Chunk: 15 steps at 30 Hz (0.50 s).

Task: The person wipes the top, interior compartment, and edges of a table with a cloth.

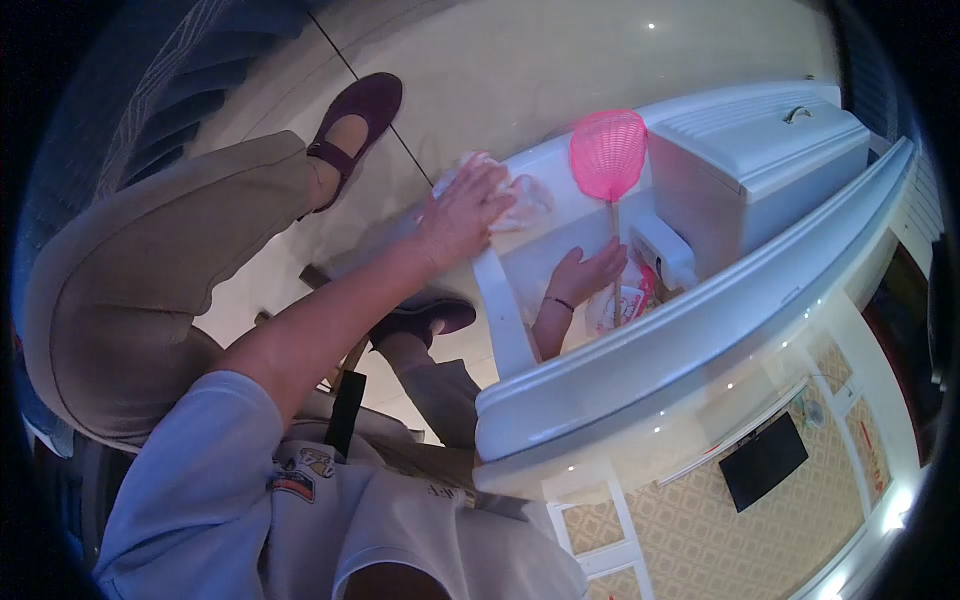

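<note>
My left hand [465, 215] presses a crumpled white and pinkish cloth [528, 200] against the near-left rim of an open white drawer [507, 315]. Its fingers curve over the cloth. Inside the drawer is my right hand [588, 275], fingers stretched out and thumb apart, by the thin handle of a pink fly swatter [608, 155]. The swatter's mesh head rises above the drawer's side. Beyond the fingers are a white plastic bottle [668, 250] and a red-and-white package [628, 308], partly hidden. The long white furniture front covers part of my right forearm.
A white ribbed box-like section [760, 150] with a small metal handle adjoins the drawer. The long white furniture edge [690, 310] runs along the right. Pale glossy floor tiles [440, 100] lie beyond my dark shoes [365, 110]. A dark blue ribbed surface [190, 90] is at upper left.
</note>
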Each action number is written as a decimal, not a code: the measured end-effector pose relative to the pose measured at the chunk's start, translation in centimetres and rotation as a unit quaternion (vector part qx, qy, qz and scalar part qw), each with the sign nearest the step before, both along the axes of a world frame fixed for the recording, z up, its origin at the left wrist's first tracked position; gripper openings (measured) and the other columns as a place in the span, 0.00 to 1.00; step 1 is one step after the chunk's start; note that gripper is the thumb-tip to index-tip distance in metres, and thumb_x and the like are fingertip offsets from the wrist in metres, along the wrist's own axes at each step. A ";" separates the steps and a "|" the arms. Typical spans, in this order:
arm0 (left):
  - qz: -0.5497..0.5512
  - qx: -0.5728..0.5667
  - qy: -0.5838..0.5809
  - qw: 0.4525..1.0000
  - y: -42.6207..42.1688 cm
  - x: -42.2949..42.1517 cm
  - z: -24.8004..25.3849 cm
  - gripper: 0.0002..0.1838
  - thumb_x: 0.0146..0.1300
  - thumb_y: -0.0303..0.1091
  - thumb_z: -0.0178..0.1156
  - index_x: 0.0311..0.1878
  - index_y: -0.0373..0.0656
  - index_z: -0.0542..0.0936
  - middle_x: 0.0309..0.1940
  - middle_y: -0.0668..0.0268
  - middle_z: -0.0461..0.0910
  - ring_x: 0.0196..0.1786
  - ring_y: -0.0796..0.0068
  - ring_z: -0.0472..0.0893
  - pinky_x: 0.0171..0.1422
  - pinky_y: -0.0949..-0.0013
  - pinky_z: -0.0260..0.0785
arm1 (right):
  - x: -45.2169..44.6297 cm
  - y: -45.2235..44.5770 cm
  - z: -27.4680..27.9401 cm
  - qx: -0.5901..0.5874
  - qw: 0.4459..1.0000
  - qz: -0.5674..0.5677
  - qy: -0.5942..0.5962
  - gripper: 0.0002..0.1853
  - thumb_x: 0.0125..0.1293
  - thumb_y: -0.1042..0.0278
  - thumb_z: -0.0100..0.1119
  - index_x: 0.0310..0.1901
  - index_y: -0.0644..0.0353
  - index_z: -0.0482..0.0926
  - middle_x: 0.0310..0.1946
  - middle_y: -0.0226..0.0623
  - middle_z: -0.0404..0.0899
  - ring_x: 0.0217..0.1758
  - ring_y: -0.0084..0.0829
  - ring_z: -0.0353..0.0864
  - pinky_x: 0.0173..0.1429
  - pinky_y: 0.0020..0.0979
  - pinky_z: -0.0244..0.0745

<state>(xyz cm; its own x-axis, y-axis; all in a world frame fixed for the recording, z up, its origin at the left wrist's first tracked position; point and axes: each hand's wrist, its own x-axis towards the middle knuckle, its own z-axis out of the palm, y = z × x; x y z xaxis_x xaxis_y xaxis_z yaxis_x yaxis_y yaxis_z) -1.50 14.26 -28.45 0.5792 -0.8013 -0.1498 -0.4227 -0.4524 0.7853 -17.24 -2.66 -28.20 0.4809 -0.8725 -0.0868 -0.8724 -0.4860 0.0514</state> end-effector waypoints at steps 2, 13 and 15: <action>-0.041 0.011 -0.007 0.999 -0.1 -0.3 -0.3 0.21 0.54 0.35 0.61 0.54 0.45 0.77 0.65 0.57 0.65 0.71 0.59 0.58 0.76 0.57 0.47 | 1.6 -0.5 0.9 -0.041 0.999 -0.016 -0.006 0.25 0.54 0.71 0.59 0.56 0.62 0.70 0.56 0.50 0.70 0.61 0.49 0.67 0.66 0.50 0.55; -0.213 -0.132 -0.094 0.963 -5.0 0.6 -4.4 0.21 0.54 0.35 0.54 0.52 0.40 0.76 0.67 0.57 0.63 0.72 0.62 0.58 0.76 0.60 0.48 | 3.3 -1.4 4.5 -0.072 0.982 -0.033 -0.172 0.12 0.62 0.71 0.53 0.44 0.68 0.80 0.36 0.50 0.79 0.41 0.48 0.76 0.46 0.43 0.71; -0.227 -0.138 -0.103 0.959 -8.2 0.7 -4.7 0.22 0.54 0.35 0.54 0.54 0.39 0.75 0.65 0.56 0.64 0.71 0.60 0.60 0.75 0.58 0.49 | 4.4 -1.2 4.6 -0.051 0.945 -0.087 -0.310 0.13 0.61 0.71 0.53 0.45 0.67 0.80 0.41 0.51 0.80 0.44 0.47 0.77 0.49 0.40 0.72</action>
